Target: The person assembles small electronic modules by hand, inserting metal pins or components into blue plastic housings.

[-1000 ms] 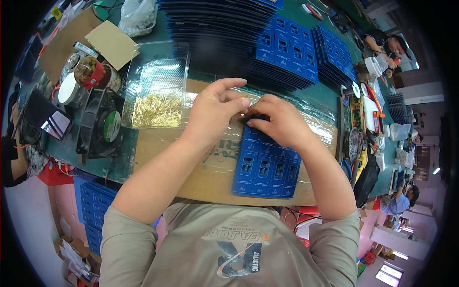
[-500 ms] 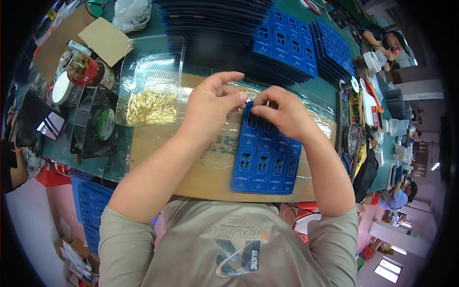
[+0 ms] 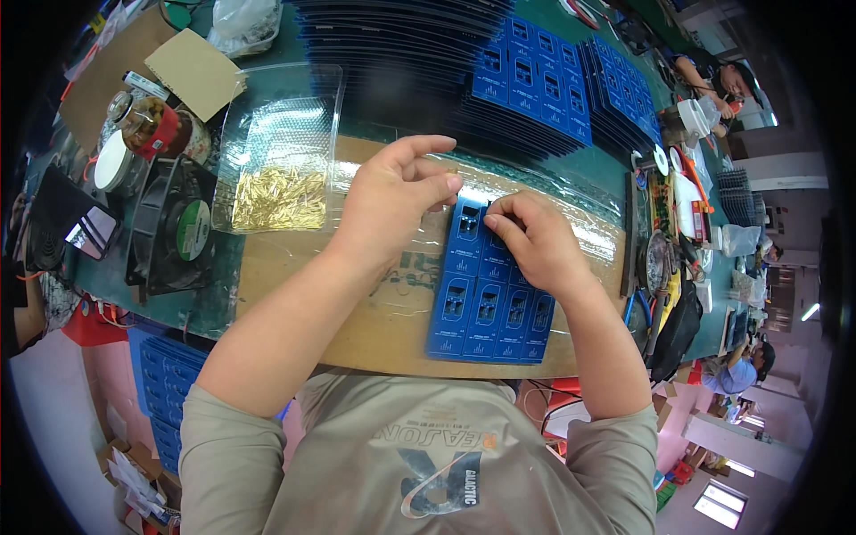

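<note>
The desk (image 3: pixel 183 314) is bright, with white shine on the clear tray (image 3: pixel 287 125). A small lamp (image 3: pixel 810 312) glows far right. Black fills the corners, and lines bend near the edge.

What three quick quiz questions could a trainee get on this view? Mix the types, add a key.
1. Fill in: the small pieces in the clear tray are ___-coloured.
2. Where is the black fan? A) right of the tray; B) inside the tray; C) left of the tray.
3. True or false: in this view, the right hand overlaps the blue panel lying on the brown board.

Key: 1 gold; 2 C; 3 true.
</note>
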Available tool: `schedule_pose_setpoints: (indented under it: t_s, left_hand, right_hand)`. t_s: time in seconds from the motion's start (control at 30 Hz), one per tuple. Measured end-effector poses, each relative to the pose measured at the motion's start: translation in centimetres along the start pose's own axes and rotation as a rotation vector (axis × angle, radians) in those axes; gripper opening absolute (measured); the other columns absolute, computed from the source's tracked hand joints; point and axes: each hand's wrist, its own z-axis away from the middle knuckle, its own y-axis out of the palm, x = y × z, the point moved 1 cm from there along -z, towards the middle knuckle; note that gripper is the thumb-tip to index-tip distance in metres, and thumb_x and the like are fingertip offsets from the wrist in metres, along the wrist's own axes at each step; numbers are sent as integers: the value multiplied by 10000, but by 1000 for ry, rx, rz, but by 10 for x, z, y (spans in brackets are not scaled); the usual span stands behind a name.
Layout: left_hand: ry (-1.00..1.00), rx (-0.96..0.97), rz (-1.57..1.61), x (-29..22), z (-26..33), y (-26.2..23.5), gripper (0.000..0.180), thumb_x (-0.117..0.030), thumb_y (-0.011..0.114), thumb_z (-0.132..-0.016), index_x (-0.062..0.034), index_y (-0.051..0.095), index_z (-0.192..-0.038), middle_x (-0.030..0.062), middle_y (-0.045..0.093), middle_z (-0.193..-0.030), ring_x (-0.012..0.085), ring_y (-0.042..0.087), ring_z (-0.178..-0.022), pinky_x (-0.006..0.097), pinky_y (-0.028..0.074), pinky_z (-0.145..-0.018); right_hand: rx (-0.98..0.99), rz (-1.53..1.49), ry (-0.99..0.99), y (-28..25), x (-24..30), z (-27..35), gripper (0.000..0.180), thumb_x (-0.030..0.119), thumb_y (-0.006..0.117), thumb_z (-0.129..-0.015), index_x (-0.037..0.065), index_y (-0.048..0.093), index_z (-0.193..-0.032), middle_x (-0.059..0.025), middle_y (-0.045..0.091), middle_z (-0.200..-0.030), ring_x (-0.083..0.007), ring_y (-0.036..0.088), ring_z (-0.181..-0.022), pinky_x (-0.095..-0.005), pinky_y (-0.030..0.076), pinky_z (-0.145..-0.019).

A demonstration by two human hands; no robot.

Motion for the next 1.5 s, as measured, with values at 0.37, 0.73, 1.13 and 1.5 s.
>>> schedule_pose_setpoints:
  t_s: [0.37, 0.73, 1.13, 1.5]
  left_hand:
    - [18, 11, -8, 1, 0, -1, 434, -48, 699, -870, 19, 558, -1276, 48, 664, -872, 111, 590, -788, 245, 471, -735]
    - [14, -5, -42, 0, 1, 0, 438, -60, 702, -869, 13, 561, -1277, 44, 664, -873, 110, 591, -784, 245, 469, -733]
    - [-4, -8, -14, 0, 1, 0, 451, -70, 709, -866, 14, 557, -1282, 41, 665, -865, 112, 591, -797, 249, 467, -751]
    - [-30, 12, -37, -2, 2, 2, 477, -55, 696, -862, 35, 534, -1302, 45, 670, -893, 111, 601, -831, 252, 472, -792]
  right_hand:
    - [-18, -18, 2, 7, 8, -7, 197, 234, 625, -921, 45, 675, -944, -153, 662, -970, -348, 635, -928, -419, 496, -814]
    - [-107, 100, -117, 14, 7, 1, 149, 245, 659, -888, 111, 700, -938, -89, 652, -922, -319, 648, -864, -409, 521, -748]
    - [-192, 90, -108, 6, 10, 12, 174, 217, 694, -855, 146, 727, -1011, -65, 643, -912, -288, 652, -797, -390, 526, -693]
    - [-220, 210, -262, 0, 0, 38, 195, 95, 662, -812, 121, 728, -994, -59, 597, -835, -261, 636, -709, -371, 517, -607]
